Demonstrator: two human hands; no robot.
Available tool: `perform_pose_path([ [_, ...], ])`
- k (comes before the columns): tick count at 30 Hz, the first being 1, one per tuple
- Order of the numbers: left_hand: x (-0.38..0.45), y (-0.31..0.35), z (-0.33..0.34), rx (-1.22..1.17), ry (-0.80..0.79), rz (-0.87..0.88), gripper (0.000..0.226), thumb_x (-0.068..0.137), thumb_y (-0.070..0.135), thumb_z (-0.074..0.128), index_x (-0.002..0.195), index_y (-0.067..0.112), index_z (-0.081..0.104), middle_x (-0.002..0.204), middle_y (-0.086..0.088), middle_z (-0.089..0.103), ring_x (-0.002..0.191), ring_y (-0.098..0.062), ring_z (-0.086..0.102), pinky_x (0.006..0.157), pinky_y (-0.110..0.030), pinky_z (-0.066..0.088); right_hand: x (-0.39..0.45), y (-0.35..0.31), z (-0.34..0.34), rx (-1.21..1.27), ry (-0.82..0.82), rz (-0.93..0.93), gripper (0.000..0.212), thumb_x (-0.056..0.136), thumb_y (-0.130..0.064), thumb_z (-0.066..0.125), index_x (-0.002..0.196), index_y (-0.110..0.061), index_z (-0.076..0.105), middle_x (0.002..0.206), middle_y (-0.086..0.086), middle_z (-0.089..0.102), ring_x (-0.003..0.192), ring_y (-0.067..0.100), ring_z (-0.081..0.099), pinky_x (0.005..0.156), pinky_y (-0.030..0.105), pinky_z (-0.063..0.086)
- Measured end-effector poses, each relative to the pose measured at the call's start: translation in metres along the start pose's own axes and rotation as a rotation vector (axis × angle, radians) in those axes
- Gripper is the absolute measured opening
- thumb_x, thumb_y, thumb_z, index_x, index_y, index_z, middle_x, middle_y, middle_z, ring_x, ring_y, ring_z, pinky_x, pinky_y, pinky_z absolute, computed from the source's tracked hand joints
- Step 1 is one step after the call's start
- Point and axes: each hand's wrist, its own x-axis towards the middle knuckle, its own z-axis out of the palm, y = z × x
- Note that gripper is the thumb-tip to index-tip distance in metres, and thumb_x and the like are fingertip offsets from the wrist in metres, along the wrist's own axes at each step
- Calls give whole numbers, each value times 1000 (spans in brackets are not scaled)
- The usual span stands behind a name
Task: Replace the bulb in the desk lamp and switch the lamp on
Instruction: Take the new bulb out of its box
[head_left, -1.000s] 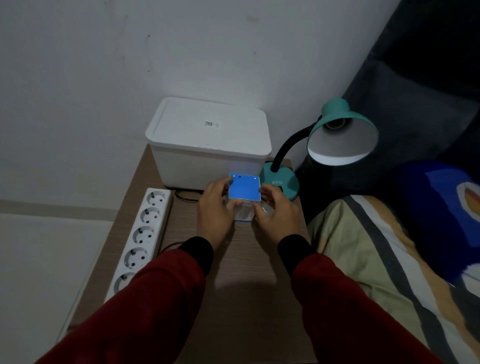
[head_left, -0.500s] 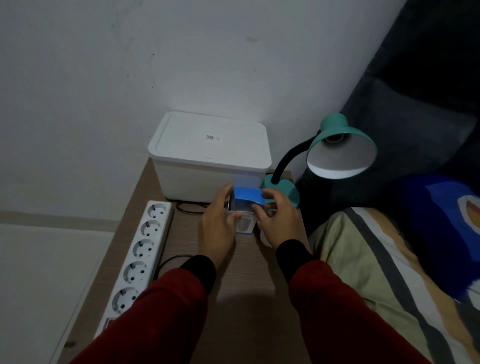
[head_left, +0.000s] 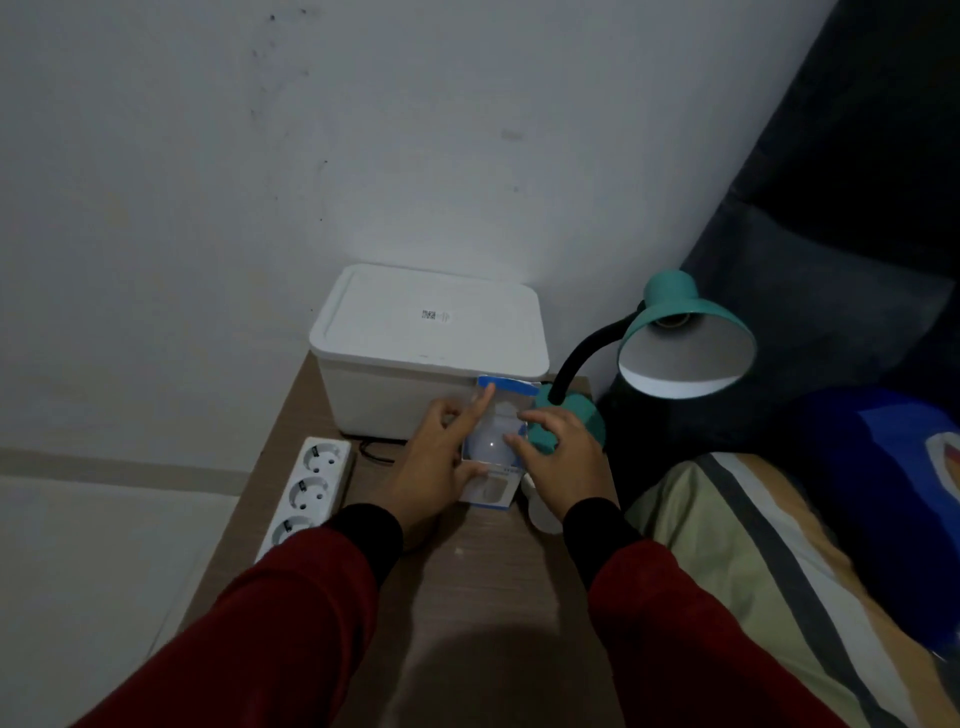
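My left hand (head_left: 434, 467) grips the opened bulb box (head_left: 493, 457), index lifting its flap; right hand (head_left: 563, 460) fingers pinch the white bulb (head_left: 491, 441) inside.

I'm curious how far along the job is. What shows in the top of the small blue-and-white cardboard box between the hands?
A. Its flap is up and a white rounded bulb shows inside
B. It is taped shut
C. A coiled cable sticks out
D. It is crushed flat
A: the small blue-and-white cardboard box has its blue flap raised, and a white rounded bulb shows in the opening between the left hand and right hand.
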Motion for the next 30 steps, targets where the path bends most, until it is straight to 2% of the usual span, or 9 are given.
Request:
perform_pose_path([
  [2,3,-5,-2,19,-49,-7,98,81,20,70,139,44,-6,97,6,32,75,6,36,77,7,29,2,2,4,-31,-102,3,40,77,-26,75,115,-16,66,121,4,63,118,19,50,98,23,36],
  [3,4,-7,-1,28,-60,-8,100,81,21,71,139,44,-6,93,7,29,73,7,35,73,8,30,3,3,5,-32,-143,6,44,76,-26,76,117,-17,64,121,4,63,119,19,49,101,27,39],
  [7,5,-10,1,66,-56,-8,102,80,25,71,138,47,-10,87,10,27,70,9,34,66,-4,30,11,4,10,-41,-211,15,54,71,-26,80,121,-15,62,124,5,63,119,20,53,102,37,45],
  [13,5,-10,2,51,-45,-28,103,79,24,71,135,54,-11,88,8,32,72,-1,35,74,-10,31,23,2,9,-92,-282,20,58,67,-31,83,119,-15,63,125,1,64,116,18,56,101,33,46],
  [19,4,-6,3,57,-33,-57,102,80,24,70,137,48,-11,88,8,33,75,-4,37,70,-9,28,19,-1,12,-14,-207,15,56,64,-15,85,115,-10,62,114,7,67,105,16,61,93,27,50],
  [23,4,-5,3,50,-17,-63,101,80,23,70,138,45,-9,90,6,34,77,-6,38,71,-9,28,9,-4,9,61,-128,-7,57,64,-15,84,115,-14,60,112,4,66,99,9,58,83,18,44],
  [26,4,-4,2,66,-15,-66,101,80,22,71,140,41,-8,91,5,34,77,-6,39,70,-8,27,3,-7,6,92,-73,-48,57,66,-16,83,117,-14,58,115,6,61,103,15,57,86,22,45],
  [30,3,-1,2,52,-19,-71,101,80,20,71,139,43,-9,92,5,35,79,-7,40,78,-12,32,-2,-8,0,100,-65,-66,59,68,-17,81,121,-16,57,116,7,55,104,14,54,85,18,42],
])
